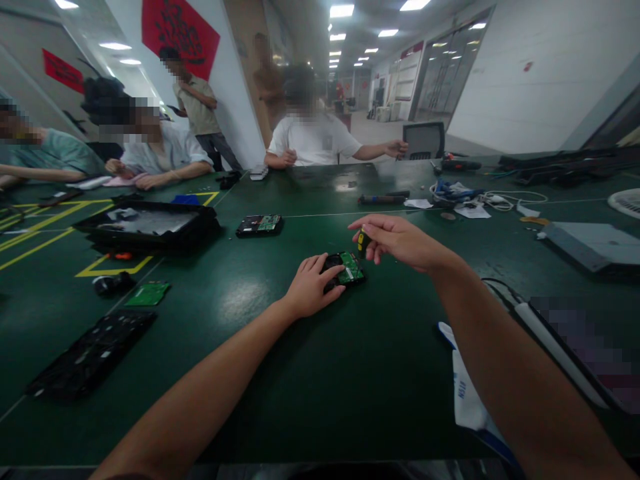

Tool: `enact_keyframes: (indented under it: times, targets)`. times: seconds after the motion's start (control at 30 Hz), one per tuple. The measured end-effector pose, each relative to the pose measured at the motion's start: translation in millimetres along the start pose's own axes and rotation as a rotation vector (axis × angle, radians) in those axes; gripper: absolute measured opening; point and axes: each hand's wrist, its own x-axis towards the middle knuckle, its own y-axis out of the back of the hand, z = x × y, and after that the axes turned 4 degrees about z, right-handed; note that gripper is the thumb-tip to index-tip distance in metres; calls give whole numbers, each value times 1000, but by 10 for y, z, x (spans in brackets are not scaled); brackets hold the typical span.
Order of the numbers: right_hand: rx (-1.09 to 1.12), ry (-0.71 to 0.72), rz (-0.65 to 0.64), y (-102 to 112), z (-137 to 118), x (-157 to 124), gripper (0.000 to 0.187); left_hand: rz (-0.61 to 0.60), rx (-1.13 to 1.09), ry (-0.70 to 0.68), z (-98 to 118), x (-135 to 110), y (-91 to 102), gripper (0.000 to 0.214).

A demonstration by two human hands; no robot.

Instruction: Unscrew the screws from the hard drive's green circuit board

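Note:
A hard drive (pixel 353 270) lies on the green table in front of me with its green circuit board facing up. Across its left part rests my left hand (pixel 315 283), thumb at the near edge and fingers over the top, holding it against the table. My right hand (pixel 387 240) is just above the drive's right end, its fingers closed round a screwdriver (pixel 363 241) with a yellow and black handle. The handle points down toward the board; its tip is too small to make out. A second hard drive (pixel 259 225) lies farther off to the left.
At left are a black tray (pixel 150 223), a loose green circuit board (pixel 149 294) and a black plastic frame (pixel 93 353). Cables (pixel 460 192), a grey metal box (pixel 595 243) and a dark-screened device (pixel 585 347) lie at right. Across the table sits a person (pixel 315 140).

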Motion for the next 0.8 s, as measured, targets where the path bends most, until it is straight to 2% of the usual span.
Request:
enact_keyframes:
  times: [0.13,0.23,0.3,0.6,0.67,0.8]
  targets:
    - [-146,75,94,29,-25,-9,24,-3,-1,3,-3,-2,-2,53]
    - [-188,65,174,32,-20,-3,22,2,-9,9,2,-1,-3,54]
    - [-183,53,178,24,-13,0,20,7,-15,13,6,0,-3,54]
    - [-52,39,38,11,-6,-3,29,-13,12,5,4,3,4,53]
    - [-97,58,61,20,-1,0,29,-15,14,7,2,2,3,53]
    - [-216,86,200,26,17,14,27,-10,5,11,-3,0,-1,54]
